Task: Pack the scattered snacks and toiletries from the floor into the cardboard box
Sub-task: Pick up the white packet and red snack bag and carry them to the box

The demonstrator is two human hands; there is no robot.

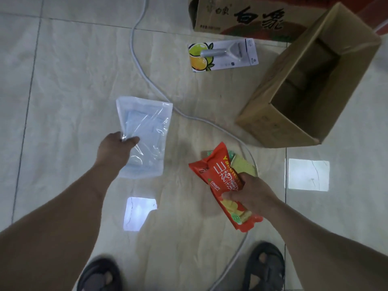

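Holding two things at once, I am picking up fast so I need fewer trips. My left hand [116,149] is pinching the near edge of the clear, floppy plastic pouch with pale blue sheets inside [144,135], thumb on top, because that thin edge is the easy part to grab. I think the pouch is mostly off the pale tiled floor [63,80]. My right hand [249,191] is wrapping its fingers [231,195] round the middle of the red crinkly snack bag [222,181], and a green packet [243,162] is tucked behind it. The open brown cardboard box [270,114] is waiting ahead on my right, mouth up. The carded grey peeler with fruit pictures [222,54] is lying near the box, not yet packed. A white cable [147,78] is snaking across the floor.
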